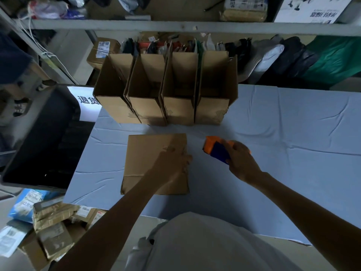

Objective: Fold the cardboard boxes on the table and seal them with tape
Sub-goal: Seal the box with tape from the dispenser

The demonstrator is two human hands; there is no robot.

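Surface (273, 133) with the pale cloth carries it all: four open boxes (166, 106) in a row at the back, one flat box (148, 161) lying in front of them. Left hand (175, 163) looks to have its grip hooked over that box's right edge, and the right hand (240, 159) has its grip wrapped round the tape gun (214, 149) just beside it. I'd pop the box square and press the flaps flush before taping. Dim light hides the fingertips and any loose tape end.

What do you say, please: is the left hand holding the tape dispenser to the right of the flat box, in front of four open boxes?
Not quite: the head view shows the right hand holding the dispenser, while the left hand is at the flat box. The rest stands: the dispenser is right of the flat box, in front of four open boxes.
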